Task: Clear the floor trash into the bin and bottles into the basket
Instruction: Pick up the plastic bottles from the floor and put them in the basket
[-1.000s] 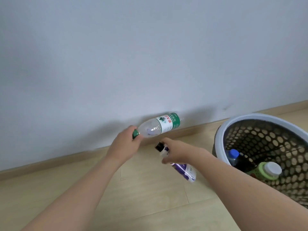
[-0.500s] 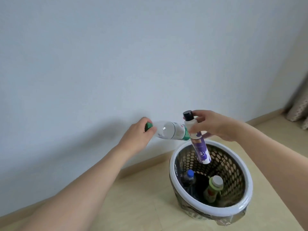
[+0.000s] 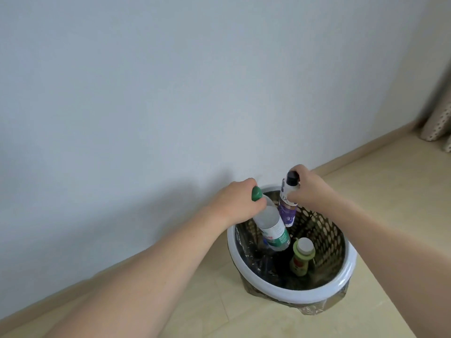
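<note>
2 bottles hang cap-up over the basket (image 3: 288, 287), their lower ends below its white rim. The left hand (image 3: 238, 203) grasps the clear bottle (image 3: 272, 226) by its neck, under the green cap. The right hand (image 3: 308, 191) grasps the purple bottle (image 3: 288, 211) near its black cap, just right of the clear one. Inside the basket a green bottle (image 3: 301, 257) stands at the right. The basket sits on the floor (image 3: 390, 186) near the wall (image 3: 170, 93); a curtain (image 3: 439, 118) hangs far right.

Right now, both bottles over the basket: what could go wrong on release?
1. The clear bottle in the left hand hangs above the yellow-green bottle; dropped, it may knock it over.
2. The purple bottle in the right hand sits near the far rim of the basket and could clip it, falling outside.
</note>
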The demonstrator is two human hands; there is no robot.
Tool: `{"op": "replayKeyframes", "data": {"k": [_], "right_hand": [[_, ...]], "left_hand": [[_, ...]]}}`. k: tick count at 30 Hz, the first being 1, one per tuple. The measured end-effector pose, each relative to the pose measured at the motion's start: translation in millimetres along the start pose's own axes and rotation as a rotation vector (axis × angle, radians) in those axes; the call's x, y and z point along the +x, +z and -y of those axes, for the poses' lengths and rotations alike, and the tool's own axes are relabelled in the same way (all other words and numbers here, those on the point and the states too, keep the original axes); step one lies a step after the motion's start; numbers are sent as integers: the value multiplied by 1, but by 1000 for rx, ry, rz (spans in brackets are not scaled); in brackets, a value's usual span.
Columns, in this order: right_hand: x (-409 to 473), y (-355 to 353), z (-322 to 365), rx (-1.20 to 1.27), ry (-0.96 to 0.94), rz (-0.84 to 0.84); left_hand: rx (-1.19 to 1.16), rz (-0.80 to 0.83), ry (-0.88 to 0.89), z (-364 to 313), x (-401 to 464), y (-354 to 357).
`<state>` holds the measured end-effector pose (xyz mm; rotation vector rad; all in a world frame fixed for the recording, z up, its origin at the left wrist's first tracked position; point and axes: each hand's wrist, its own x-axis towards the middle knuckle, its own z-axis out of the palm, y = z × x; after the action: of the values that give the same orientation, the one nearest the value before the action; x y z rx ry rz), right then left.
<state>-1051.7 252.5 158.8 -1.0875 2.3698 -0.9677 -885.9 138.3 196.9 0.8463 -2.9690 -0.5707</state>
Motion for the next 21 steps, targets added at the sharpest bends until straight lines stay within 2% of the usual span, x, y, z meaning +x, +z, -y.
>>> {"op": "replayKeyframes", "data": {"k": [6, 10, 16, 21], "right_hand": [[11, 30, -39, -251, -29, 97], [17, 48, -58, -405, -70, 164], [17, 65, -77, -453, -4, 273], [11, 77, -86, -461, 9, 320]], "left_hand": [[41, 99, 19, -7, 11, 21], [190, 144, 64, 0, 13, 37], [523, 236, 246, 3, 13, 79], [697, 303, 288, 11, 16, 103]]}}
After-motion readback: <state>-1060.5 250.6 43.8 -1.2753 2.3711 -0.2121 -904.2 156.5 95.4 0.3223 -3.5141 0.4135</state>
